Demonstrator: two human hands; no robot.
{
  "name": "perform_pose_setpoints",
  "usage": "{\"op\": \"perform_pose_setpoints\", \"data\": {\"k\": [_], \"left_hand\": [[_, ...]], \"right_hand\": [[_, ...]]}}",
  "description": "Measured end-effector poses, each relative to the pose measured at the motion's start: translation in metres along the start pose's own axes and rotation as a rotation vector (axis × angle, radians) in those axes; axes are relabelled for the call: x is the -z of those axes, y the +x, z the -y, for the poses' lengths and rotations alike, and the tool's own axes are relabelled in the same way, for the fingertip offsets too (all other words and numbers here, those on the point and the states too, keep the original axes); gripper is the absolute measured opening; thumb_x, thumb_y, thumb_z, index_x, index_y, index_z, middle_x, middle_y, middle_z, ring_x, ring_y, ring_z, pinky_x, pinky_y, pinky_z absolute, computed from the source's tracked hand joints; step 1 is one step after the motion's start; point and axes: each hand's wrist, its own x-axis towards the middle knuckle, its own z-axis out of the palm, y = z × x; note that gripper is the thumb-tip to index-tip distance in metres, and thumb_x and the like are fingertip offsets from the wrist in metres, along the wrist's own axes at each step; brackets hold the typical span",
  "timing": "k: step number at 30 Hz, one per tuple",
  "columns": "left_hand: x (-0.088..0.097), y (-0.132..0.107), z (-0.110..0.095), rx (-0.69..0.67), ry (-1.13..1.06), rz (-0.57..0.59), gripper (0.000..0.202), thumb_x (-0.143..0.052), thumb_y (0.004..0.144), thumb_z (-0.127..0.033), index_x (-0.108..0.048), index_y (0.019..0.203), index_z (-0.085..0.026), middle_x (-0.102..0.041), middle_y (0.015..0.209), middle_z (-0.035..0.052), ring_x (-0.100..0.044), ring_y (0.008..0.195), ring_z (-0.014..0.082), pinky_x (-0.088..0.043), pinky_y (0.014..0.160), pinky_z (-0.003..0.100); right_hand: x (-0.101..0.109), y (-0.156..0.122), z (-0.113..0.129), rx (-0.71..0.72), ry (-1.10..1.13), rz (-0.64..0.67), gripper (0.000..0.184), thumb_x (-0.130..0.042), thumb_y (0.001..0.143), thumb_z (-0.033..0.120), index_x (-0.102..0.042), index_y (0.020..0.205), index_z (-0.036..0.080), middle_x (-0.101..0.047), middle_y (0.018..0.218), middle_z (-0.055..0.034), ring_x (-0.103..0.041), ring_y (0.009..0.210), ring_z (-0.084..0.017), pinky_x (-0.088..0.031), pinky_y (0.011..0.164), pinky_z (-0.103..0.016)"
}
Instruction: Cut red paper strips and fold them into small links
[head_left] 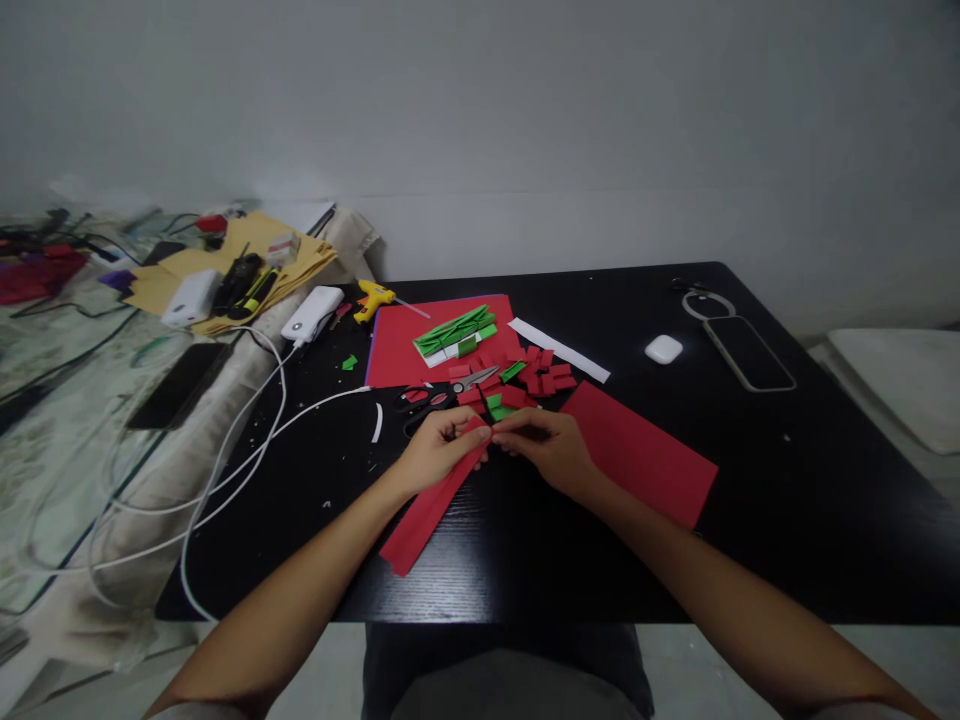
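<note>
A long strip of red paper [426, 520] slants over the black table, its far end pinched in my left hand [444, 447]. My right hand [546, 445] meets it at that end, thumb and fingers pinched together at the strip's tip. Just beyond my hands lie scissors [439, 396] with black handles, blades partly apart. Small folded red paper pieces [546, 378] are heaped beside them, with a few green ones [513, 371] mixed in. A wide red paper sheet [645, 455] rests partly beneath my right forearm.
Behind the heap, folded green paper [454, 332] sits on a red sheet [390, 350]. A yellow glue gun [373, 299], a white power bank [313, 313] and cables are at left. White strip [559, 349], earbud case [664, 349] and phone [748, 353] lie toward the right.
</note>
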Motion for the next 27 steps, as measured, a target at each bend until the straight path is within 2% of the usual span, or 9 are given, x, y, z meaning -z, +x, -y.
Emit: {"op": "perform_pose_setpoints", "data": {"k": [3,7,9,15,19,24,27], "left_hand": [[0.0012,0.0007,-0.0001,0.002,0.005,-0.006,0.034,-0.065,0.091,-0.045,-0.063,0.081,-0.013,-0.067,0.066,0.0019,-0.062,0.056,0.0117,-0.048,0.056,0.021],[0.0008,0.0011,0.0005,-0.006,0.007,-0.007,0.033,-0.065,0.091,-0.044,-0.062,0.078,-0.013,-0.067,0.066,0.0014,-0.062,0.055,0.0120,-0.046,0.055,0.022],[-0.0004,0.0011,0.0012,-0.013,0.021,0.005,0.033,-0.064,0.092,-0.043,-0.062,0.077,-0.013,-0.066,0.066,0.0013,-0.062,0.055,0.0120,-0.045,0.055,0.022],[-0.0018,0.0020,0.0039,-0.043,0.100,-0.013,0.033,-0.064,0.091,-0.042,-0.065,0.076,-0.013,-0.064,0.065,0.0011,-0.057,0.059,0.0123,-0.042,0.058,0.023],[-0.0014,0.0029,0.0062,-0.028,0.104,-0.002,0.038,-0.056,0.095,-0.046,-0.066,0.078,-0.013,-0.067,0.071,0.0030,-0.059,0.065,0.0144,-0.044,0.064,0.025],[-0.0017,0.0038,0.0094,-0.061,0.226,-0.069,0.038,-0.058,0.094,-0.045,-0.066,0.076,-0.012,-0.063,0.068,0.0011,-0.054,0.063,0.0129,-0.042,0.063,0.025],[-0.0015,0.0043,0.0092,-0.062,0.213,-0.079,0.038,-0.059,0.092,-0.046,-0.066,0.075,-0.013,-0.063,0.067,0.0011,-0.055,0.063,0.0131,-0.042,0.063,0.025]], "right_hand": [[-0.0001,0.0005,0.0011,-0.034,0.009,0.017,0.020,-0.084,0.073,0.037,-0.078,0.086,0.022,-0.076,0.079,-0.0028,-0.066,0.062,-0.015,-0.055,0.061,-0.029],[0.0002,0.0012,0.0055,-0.102,0.085,0.169,0.026,-0.079,0.078,0.041,-0.073,0.091,0.019,-0.074,0.076,-0.0027,-0.067,0.064,-0.016,-0.055,0.060,-0.028],[0.0000,0.0012,0.0072,-0.124,0.125,0.204,0.027,-0.076,0.081,0.043,-0.070,0.088,0.018,-0.070,0.071,-0.0013,-0.066,0.062,-0.014,-0.054,0.058,-0.026],[-0.0006,0.0017,0.0067,-0.129,0.128,0.202,0.027,-0.073,0.082,0.044,-0.065,0.082,0.018,-0.065,0.064,0.0015,-0.061,0.054,-0.012,-0.051,0.056,-0.025],[-0.0009,0.0024,0.0055,-0.128,0.106,0.193,0.026,-0.072,0.082,0.042,-0.064,0.079,0.018,-0.063,0.062,0.0022,-0.059,0.053,-0.011,-0.049,0.055,-0.025],[-0.0022,0.0024,0.0038,-0.144,0.087,0.177,0.026,-0.072,0.081,0.042,-0.064,0.078,0.018,-0.062,0.060,0.0028,-0.058,0.052,-0.012,-0.049,0.055,-0.025],[-0.0021,0.0026,0.0040,-0.149,0.075,0.167,0.025,-0.071,0.081,0.042,-0.064,0.077,0.018,-0.062,0.059,0.0028,-0.058,0.052,-0.012,-0.049,0.055,-0.025]]}}
